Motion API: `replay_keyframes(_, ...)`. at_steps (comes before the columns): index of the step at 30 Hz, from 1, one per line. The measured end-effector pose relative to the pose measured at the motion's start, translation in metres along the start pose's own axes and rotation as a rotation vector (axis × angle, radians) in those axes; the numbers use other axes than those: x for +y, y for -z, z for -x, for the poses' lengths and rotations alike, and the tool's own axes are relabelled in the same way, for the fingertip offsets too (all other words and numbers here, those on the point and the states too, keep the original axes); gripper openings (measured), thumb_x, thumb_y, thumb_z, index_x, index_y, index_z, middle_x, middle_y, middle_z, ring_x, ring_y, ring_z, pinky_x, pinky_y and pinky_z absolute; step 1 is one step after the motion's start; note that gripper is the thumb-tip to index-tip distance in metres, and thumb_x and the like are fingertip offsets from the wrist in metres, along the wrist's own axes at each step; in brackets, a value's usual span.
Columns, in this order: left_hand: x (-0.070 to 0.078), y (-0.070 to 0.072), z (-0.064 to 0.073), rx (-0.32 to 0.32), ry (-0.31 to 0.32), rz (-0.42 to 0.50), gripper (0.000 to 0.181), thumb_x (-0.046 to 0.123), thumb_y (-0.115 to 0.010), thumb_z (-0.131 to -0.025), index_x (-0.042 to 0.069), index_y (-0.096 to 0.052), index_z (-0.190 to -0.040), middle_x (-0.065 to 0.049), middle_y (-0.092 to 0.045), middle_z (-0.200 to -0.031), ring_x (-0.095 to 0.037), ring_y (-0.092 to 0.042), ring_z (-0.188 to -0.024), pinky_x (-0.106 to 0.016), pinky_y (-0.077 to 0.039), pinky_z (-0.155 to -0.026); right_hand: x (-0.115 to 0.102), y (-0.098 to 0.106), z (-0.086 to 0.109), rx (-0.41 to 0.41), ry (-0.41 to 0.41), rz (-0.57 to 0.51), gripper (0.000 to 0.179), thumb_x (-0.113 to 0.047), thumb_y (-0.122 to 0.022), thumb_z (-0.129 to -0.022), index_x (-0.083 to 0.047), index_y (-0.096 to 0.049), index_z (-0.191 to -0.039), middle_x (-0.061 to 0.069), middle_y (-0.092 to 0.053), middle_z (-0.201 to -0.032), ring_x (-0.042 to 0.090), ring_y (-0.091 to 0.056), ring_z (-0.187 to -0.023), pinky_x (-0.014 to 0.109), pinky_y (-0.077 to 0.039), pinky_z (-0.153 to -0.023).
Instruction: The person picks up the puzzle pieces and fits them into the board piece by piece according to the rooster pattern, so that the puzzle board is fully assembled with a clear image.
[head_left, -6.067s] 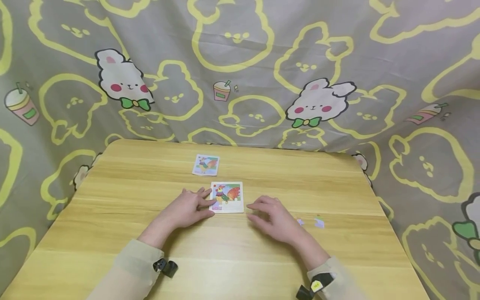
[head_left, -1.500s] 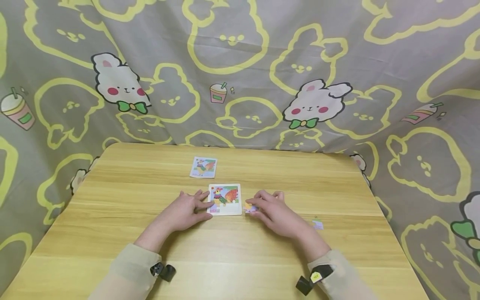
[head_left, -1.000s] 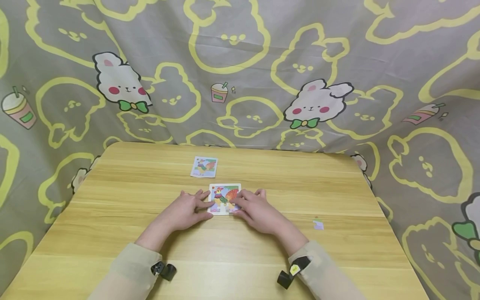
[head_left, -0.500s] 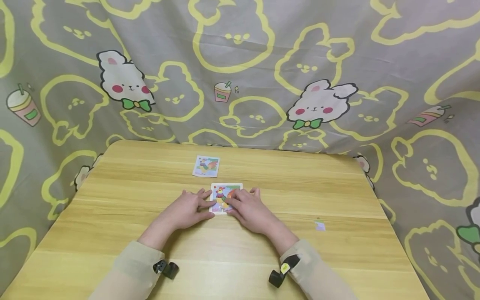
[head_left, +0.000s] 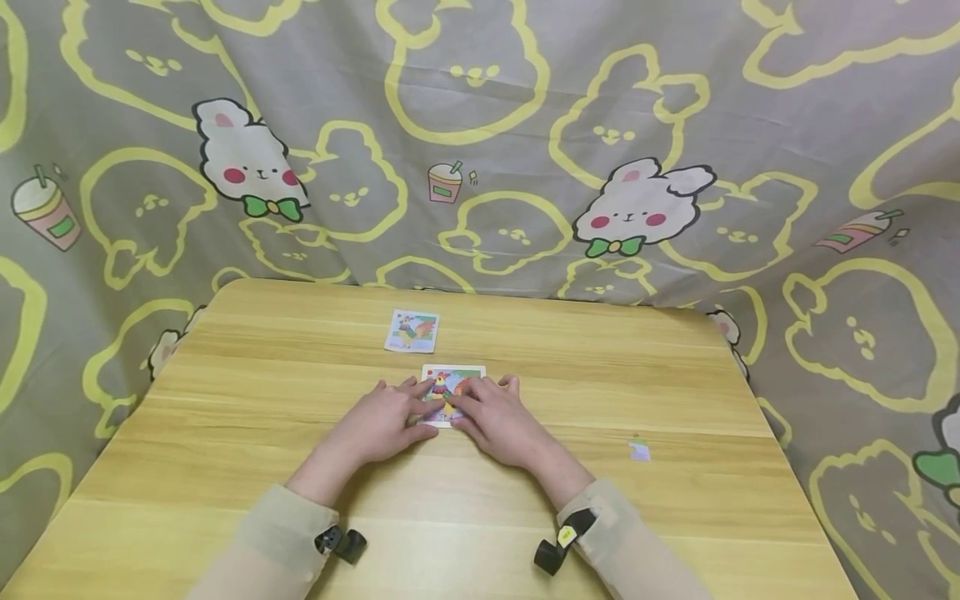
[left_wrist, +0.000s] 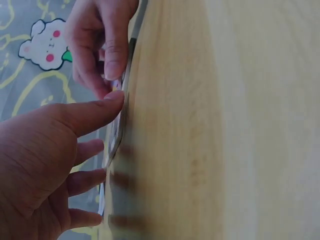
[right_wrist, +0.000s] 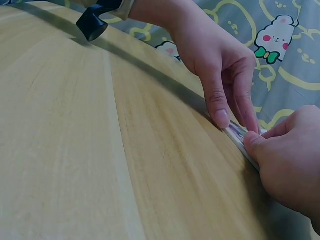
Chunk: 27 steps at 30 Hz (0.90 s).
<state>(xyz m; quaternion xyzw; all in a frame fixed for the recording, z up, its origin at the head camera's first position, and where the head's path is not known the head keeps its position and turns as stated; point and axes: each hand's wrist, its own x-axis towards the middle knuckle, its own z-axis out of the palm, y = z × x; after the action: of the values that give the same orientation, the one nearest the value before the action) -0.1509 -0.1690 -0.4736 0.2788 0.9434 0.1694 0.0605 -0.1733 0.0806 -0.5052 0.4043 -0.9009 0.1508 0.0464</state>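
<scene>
In the head view, a small square jigsaw puzzle (head_left: 453, 371) of a rooster in a white frame lies mid-table. My left hand (head_left: 382, 425) reaches in from its left, fingers extended onto the picture and thumb at the near edge. From the right, my right hand (head_left: 498, 421) rests its fingertips on the lower part, covering the piece there. Both thumbs are close together at the near edge; the left thumb (left_wrist: 112, 102) shows in the left wrist view. A loose lilac and green puzzle piece (head_left: 640, 451) lies on the table to the right.
A rooster picture card (head_left: 412, 331) lies beyond the puzzle, slightly left. The wooden table (head_left: 300, 333) has rounded far corners and meets a cartoon-print cloth (head_left: 510, 150) at the back. A black wrist-worn device (head_left: 555, 550) sits on each sleeve.
My right hand has brought a piece from the right onto the puzzle's lower right, and the white gap there has gone. My left hand has slid slightly right, farther over the picture.
</scene>
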Motion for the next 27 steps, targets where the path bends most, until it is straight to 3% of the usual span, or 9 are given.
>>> replay_keyframes(9, 0.003, -0.004, -0.003, -0.006, 0.007, -0.013, 0.041, 0.04, -0.069, -0.104, 0.019, -0.072, -0.139, -0.014, -0.052, -0.156, -0.042, -0.05, -0.142, -0.064, -0.04, -0.113, 0.001, -0.003, -0.001, 0.003, -0.015, -0.019, 0.042, -0.042, -0.058, -0.11, -0.018, -0.069, -0.143, -0.006, -0.058, -0.123, 0.014, -0.054, -0.109, 0.05, -0.029, -0.097)
replay_keyframes(15, 0.005, -0.003, -0.004, -0.014, 0.023, -0.012, 0.04, 0.04, -0.069, -0.105, 0.019, -0.074, -0.138, -0.013, -0.051, -0.158, -0.041, -0.05, -0.142, -0.064, -0.04, -0.113, 0.004, -0.001, 0.004, 0.047, -0.049, -0.101, 0.041, -0.041, -0.065, -0.106, -0.017, -0.073, -0.138, -0.004, -0.06, -0.126, 0.012, -0.056, -0.109, 0.051, -0.028, -0.098)
replay_keyframes(27, 0.002, -0.005, -0.006, 0.002, 0.014, -0.034, 0.039, 0.044, -0.067, -0.105, 0.023, -0.074, -0.137, -0.015, -0.048, -0.16, -0.04, -0.046, -0.146, -0.071, -0.036, -0.113, 0.01, -0.002, 0.008, 0.085, -0.073, -0.156, 0.034, -0.038, -0.071, -0.103, -0.018, -0.079, -0.129, -0.006, -0.057, -0.113, 0.011, -0.052, -0.095, 0.051, -0.027, -0.094)
